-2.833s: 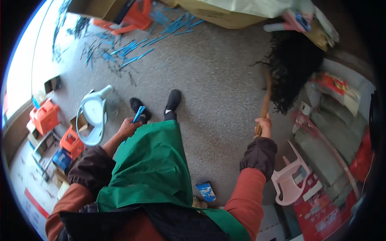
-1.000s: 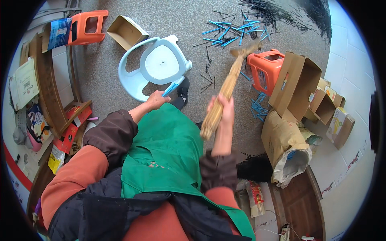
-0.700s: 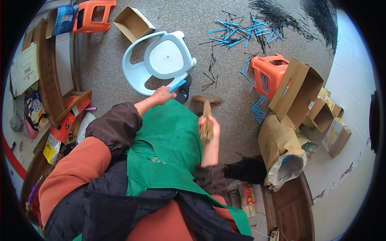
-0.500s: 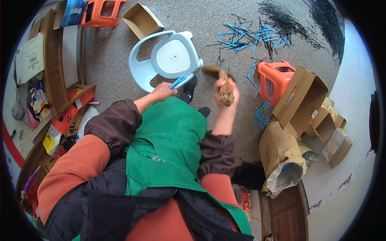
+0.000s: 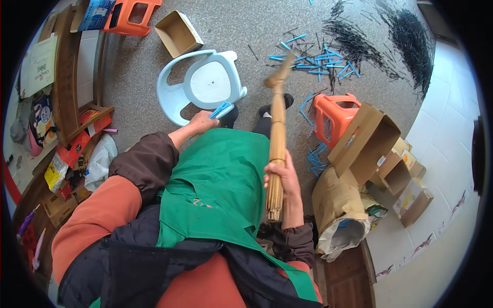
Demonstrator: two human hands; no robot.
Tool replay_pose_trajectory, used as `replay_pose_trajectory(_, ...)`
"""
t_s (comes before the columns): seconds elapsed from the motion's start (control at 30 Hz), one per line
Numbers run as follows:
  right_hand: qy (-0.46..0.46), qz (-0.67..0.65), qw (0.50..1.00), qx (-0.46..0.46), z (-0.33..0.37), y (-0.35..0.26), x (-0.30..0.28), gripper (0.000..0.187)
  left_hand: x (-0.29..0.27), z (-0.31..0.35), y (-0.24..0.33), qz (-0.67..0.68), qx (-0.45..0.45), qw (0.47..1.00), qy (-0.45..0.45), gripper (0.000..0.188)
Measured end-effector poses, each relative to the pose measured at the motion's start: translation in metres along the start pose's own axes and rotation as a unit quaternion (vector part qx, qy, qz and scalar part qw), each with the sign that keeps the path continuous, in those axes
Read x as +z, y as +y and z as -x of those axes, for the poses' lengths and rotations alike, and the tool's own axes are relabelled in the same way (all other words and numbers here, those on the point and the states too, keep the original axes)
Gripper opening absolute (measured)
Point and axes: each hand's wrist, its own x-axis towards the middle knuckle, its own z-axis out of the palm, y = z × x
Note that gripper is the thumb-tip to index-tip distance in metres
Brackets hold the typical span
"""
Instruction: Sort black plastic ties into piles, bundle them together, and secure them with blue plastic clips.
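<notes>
My right hand (image 5: 287,185) is closed around the tied stalk handle of a straw broom (image 5: 278,128). The broom points away from me over the floor, and its far end is blurred. Several short blue plastic strips (image 5: 221,110) stick out of my closed left hand (image 5: 202,123), which is beside the seat of a light-blue plastic chair (image 5: 209,85). Beyond the broom's far end, more blue strips (image 5: 322,64) lie scattered on the floor among thin black pieces (image 5: 349,41). A denser heap of black pieces (image 5: 412,43) lies at the far right.
An orange stool (image 5: 331,114) stands to the right, beside open cardboard boxes (image 5: 372,141) and a brown paper sack (image 5: 336,203) lying on its side. At the far left are a cardboard box (image 5: 178,34) and another orange stool (image 5: 134,16). Wooden furniture (image 5: 67,77) lines the left side.
My right hand has come back toward my body, and the broom has swung from end-on to stretched out lengthwise. My left hand still holds the blue strips. The view has shifted slightly.
</notes>
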Motion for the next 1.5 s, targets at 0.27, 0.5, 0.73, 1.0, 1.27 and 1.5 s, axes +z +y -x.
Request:
replay_pose_trajectory(0.27, -0.012, 0.337, 0.94, 0.06, -0.133, -0.103, -0.079, 0.078, 0.005, -0.024, 0.059, 0.03, 0.062, 0.996, 0.054, 0.025)
replay_pose_trajectory(0.5, 0.066, 0.373, 0.921, 0.089, -0.107, -0.282, -0.175, 0.08, 0.028, -0.018, 0.137, 0.16, -0.022, 0.986, 0.026, 0.021)
replay_pose_trajectory(0.73, 0.19, 0.377, 0.906, -0.025, -0.131, -0.41, -0.237, 0.086, 0.033, -0.019, 0.202, 0.166, -0.007, 0.986, 0.025, 0.022)
replay_pose_trajectory(1.0, 0.247, 0.403, 0.873, -0.121, -0.156, -0.457, -0.278, 0.059, 0.027, -0.027, 0.228, 0.177, -0.006, 0.984, 0.025, 0.02)
replay_pose_trajectory(1.27, 0.068, 0.285, 0.949, -0.115, -0.061, -0.361, -0.155, 0.069, 0.0, -0.052, 0.249, 0.166, -0.007, 0.986, -0.005, 0.02)
replay_pose_trajectory(1.5, -0.071, 0.396, 0.916, -0.008, -0.172, -0.297, -0.081, 0.08, -0.057, -0.079, 0.298, 0.122, 0.035, 0.992, -0.02, 0.022)
